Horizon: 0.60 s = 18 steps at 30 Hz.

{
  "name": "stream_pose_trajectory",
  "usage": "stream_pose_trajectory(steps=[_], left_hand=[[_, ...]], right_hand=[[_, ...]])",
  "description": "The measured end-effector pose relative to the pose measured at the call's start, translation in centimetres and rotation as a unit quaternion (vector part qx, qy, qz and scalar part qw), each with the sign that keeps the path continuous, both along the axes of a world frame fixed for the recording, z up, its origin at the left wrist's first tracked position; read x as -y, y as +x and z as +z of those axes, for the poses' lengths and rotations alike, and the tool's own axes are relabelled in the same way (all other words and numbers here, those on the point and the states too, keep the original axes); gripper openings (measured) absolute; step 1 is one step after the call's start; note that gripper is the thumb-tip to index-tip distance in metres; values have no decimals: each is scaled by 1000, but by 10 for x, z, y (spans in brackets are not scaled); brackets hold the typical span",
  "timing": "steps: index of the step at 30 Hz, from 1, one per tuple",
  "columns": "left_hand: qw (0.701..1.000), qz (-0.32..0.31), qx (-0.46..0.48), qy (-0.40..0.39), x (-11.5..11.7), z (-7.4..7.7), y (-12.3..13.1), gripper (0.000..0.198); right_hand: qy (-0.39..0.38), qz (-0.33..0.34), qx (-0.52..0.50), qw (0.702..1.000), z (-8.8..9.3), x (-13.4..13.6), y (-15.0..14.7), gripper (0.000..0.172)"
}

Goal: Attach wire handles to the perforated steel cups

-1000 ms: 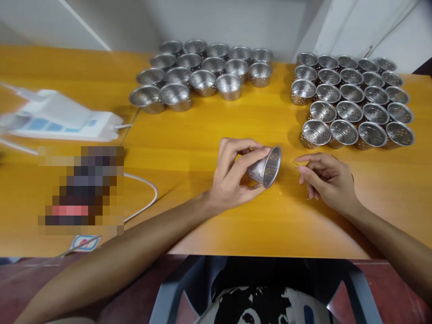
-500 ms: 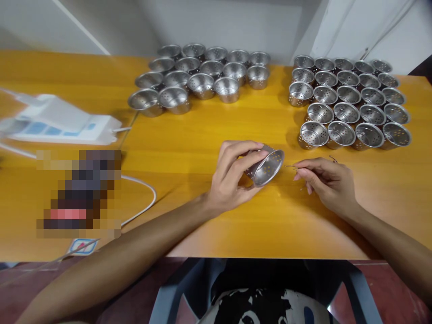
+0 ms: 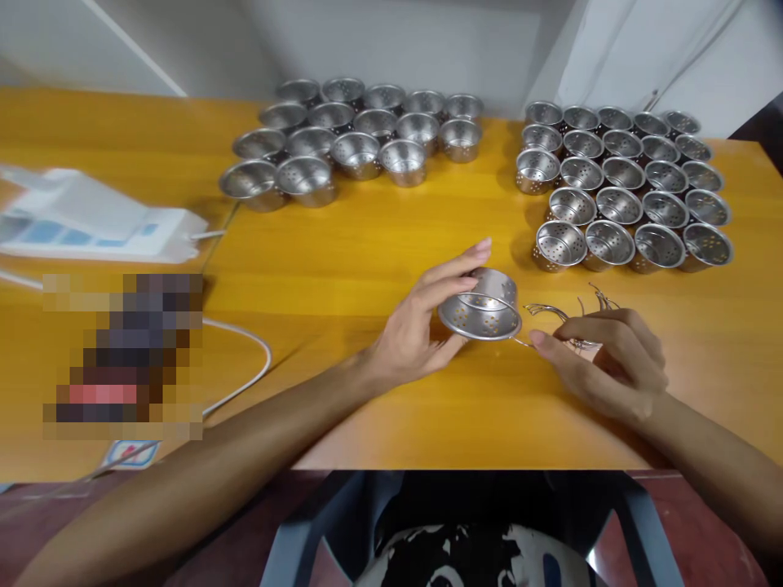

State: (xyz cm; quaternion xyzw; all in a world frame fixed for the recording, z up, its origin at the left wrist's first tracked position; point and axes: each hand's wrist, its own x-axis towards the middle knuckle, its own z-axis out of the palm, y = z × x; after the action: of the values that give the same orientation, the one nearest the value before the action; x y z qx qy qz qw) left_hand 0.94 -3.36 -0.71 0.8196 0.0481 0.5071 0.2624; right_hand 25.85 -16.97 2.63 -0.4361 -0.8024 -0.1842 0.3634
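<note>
My left hand [image 3: 422, 322] is closed on a perforated metal strainer cup [image 3: 502, 285], tilted so its rim faces down toward me. The thumb is under the rim and fingers lie along the wall, one fingertip raised. To its right, my right hand [image 3: 612, 359] pinches thin bent metal wires [image 3: 550, 310] between thumb and fingers. Several wire ends fan out above the knuckles. One short wire tip reaches from the thumb to the cup's rim; whether it passes through a hole, I cannot tell.
More perforated cups stand in rows at the back left [image 3: 306, 181] and at the right [image 3: 657, 247]. A white power strip [image 3: 122, 232] with cables lies on the left of the yellow table [image 3: 367, 424]. Below it is a pixelated object [image 3: 128, 359].
The cup has turned so its opening points downward toward me. My right hand has rolled over, and more wires show in it. A wire tip now meets the rim.
</note>
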Motion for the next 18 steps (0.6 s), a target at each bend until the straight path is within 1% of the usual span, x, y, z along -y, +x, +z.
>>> stream_pose_trajectory(steps=[3,6,9,12,15,18], left_hand=[[1000,11,-7,10,2,1,-1,68],[999,29,-34,27,4,2,-4,71],[996,44,-55,51,7,3,-5,73],[993,59,-74,73,11,5,-6,76],[989,66,-104,80,13,6,-7,76],[987,72,-122,82,15,6,-7,77]], right_hand=[[54,26,47,997,13,2,-5,33],[45,42,87,994,19,0,-9,29],[53,58,90,993,15,-5,-10,28],[50,56,76,994,8,-8,-10,30],[22,54,68,996,4,-7,-13,33],[7,69,77,995,3,-8,-16,36]])
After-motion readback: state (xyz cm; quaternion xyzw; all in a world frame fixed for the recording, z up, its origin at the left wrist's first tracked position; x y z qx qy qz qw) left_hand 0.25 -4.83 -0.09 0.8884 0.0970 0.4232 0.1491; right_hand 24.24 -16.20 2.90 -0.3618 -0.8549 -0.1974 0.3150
